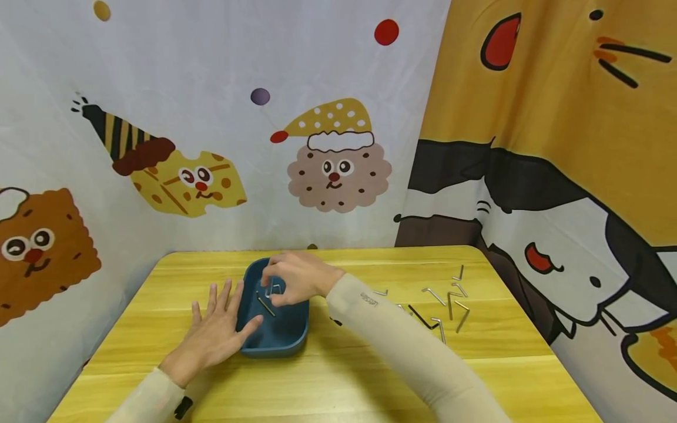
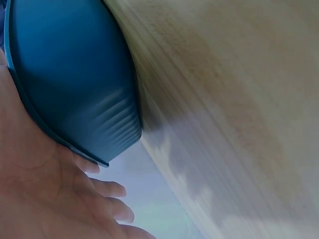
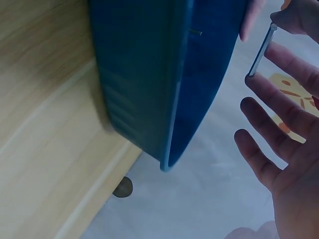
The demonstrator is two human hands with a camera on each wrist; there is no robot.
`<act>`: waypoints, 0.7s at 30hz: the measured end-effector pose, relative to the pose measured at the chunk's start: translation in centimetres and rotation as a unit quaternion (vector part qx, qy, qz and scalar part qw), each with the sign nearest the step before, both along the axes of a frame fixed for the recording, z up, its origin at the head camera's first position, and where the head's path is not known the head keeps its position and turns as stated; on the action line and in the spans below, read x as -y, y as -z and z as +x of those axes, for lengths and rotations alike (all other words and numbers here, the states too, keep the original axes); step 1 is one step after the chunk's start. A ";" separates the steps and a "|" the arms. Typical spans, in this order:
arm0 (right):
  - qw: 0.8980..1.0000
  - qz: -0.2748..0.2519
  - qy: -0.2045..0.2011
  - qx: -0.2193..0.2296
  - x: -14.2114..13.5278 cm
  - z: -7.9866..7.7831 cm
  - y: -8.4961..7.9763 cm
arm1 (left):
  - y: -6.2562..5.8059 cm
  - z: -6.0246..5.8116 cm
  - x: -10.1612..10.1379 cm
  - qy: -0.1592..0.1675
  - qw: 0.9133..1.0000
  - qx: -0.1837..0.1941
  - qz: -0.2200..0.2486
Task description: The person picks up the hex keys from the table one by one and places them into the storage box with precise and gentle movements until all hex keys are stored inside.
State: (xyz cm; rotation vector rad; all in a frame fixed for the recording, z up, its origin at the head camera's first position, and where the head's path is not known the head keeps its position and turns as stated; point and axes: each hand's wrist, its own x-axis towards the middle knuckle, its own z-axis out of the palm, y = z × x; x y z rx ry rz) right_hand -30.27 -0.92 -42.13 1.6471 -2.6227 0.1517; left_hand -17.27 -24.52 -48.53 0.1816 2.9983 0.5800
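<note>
A blue bin (image 1: 280,338) stands on the table, with a dark hex key (image 1: 267,305) lying in it. Over its right side, my right hand (image 1: 301,276) pinches a silver hex key (image 3: 262,51) between thumb and fingertips; the right wrist view shows the other fingers spread apart. My left hand (image 1: 217,332) lies along the bin's left side, fingers spread and straight, thumb reaching over the rim. In the left wrist view the palm (image 2: 35,174) is right at the bin's edge.
Several hex keys are scattered on the right of the wooden table (image 1: 359,364), among them a black one (image 1: 423,318) and a brass-coloured one (image 1: 462,317). My right forearm (image 1: 402,346) crosses in front of them. A cartoon-printed curtain (image 1: 211,70) hangs behind the table.
</note>
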 end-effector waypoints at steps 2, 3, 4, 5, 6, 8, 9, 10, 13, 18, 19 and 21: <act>1.000 0.003 0.006 0.007 0.4 -0.1 0.0 | 0.0 0.0 0.0 0.000 1.000 0.000 0.001; 1.000 0.004 0.009 0.011 0.7 -0.2 0.0 | -0.1 0.0 0.0 0.001 1.000 0.001 0.002; 1.000 0.005 0.011 0.014 0.9 -0.3 0.0 | -0.1 0.0 0.0 0.001 1.000 0.002 0.003; 1.000 0.006 0.012 0.017 1.1 -0.3 0.0 | -0.1 0.0 0.0 0.002 1.000 0.003 0.003; 1.000 0.008 0.014 0.020 1.3 -0.3 0.0 | -0.1 0.0 0.0 0.002 1.000 0.004 0.004; 1.000 0.011 0.015 0.023 1.8 -0.3 0.0 | -0.1 0.0 0.0 0.003 1.000 0.006 0.007; 0.999 0.013 0.015 0.025 2.0 -0.4 0.0 | -0.1 0.0 0.0 0.003 1.000 0.006 0.007; 0.999 0.016 0.016 0.026 2.1 -0.4 -0.1 | -0.1 0.0 0.0 0.003 1.000 0.006 0.007; 0.999 0.026 0.025 0.030 2.7 -0.5 0.0 | 0.0 0.1 0.0 0.002 1.000 0.008 0.009; 0.997 0.039 0.048 0.036 3.4 -0.9 0.3 | -0.1 0.0 0.0 0.000 1.000 0.008 0.007; 0.997 0.041 0.052 0.035 3.5 -0.9 0.3 | -0.1 0.0 0.0 0.000 1.000 0.007 0.006; 0.997 0.045 0.058 0.031 3.7 -1.0 0.5 | -0.1 0.0 0.0 -0.001 1.000 0.005 0.006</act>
